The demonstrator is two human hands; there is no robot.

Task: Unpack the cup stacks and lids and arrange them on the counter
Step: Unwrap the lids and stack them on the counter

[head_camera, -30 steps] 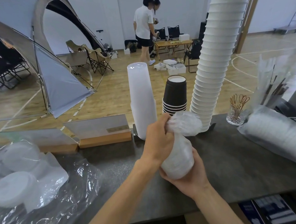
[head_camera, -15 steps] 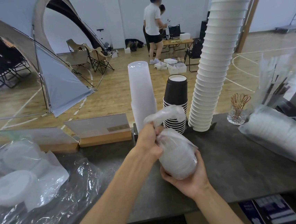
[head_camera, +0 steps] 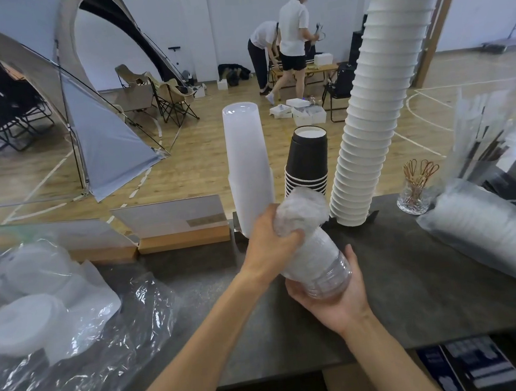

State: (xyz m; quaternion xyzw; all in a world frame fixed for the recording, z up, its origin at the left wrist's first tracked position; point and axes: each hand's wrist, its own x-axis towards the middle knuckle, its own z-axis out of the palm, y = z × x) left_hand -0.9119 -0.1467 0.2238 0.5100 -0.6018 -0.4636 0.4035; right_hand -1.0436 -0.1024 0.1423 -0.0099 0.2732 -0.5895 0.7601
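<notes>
A short stack of clear plastic lids (head_camera: 316, 262) in a thin plastic sleeve is held tilted above the dark counter (head_camera: 415, 274). My right hand (head_camera: 333, 301) cups its lower end from beneath, fingers curled round it. My left hand (head_camera: 271, 244) grips the bunched wrapper at the stack's upper part. Behind stand a frosted cup stack (head_camera: 247, 164), a black paper cup stack (head_camera: 308, 159) and a tall leaning white cup stack (head_camera: 380, 104). A bagged sleeve of white lids (head_camera: 493, 235) lies at the right.
Loose plastic wrap with white lids (head_camera: 35, 317) covers the counter's left end. Two wood-based sign holders (head_camera: 177, 225) stand at the back edge. A glass of picks (head_camera: 415, 189) and bagged straws (head_camera: 490, 129) are at the back right. People stand far off.
The wrapper's bunched top has been pushed further up and the stack's lower lids now show bare. The stack tilts more to the left at its top.
</notes>
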